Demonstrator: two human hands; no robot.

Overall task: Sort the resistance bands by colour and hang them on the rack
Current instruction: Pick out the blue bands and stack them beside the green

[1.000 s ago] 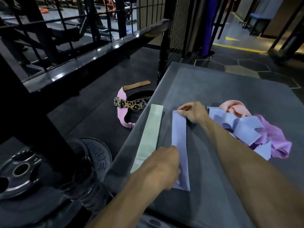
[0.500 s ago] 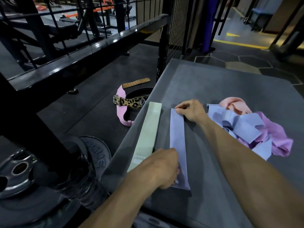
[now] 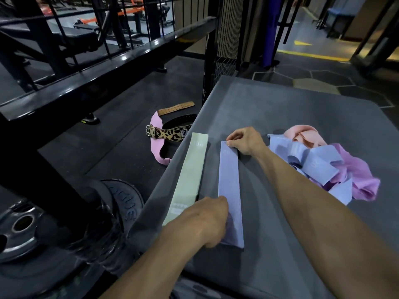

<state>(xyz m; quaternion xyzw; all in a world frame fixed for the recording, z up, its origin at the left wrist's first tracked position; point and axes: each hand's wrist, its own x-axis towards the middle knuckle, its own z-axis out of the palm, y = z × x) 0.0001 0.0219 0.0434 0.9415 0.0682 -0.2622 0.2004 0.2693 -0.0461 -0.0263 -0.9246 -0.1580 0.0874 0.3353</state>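
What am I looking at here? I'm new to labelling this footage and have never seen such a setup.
There is no machine: a person wears a camera on the head, so the single picture looks forward and down at their own arms. They work at a grey pad in a gym. On it lie a green band laid flat, a blue band beside it, and an unsorted pile of blue, pink and purple bands. The left hand holds the blue band's near end; the right hand pinches its far end. A belt lies on the floor.
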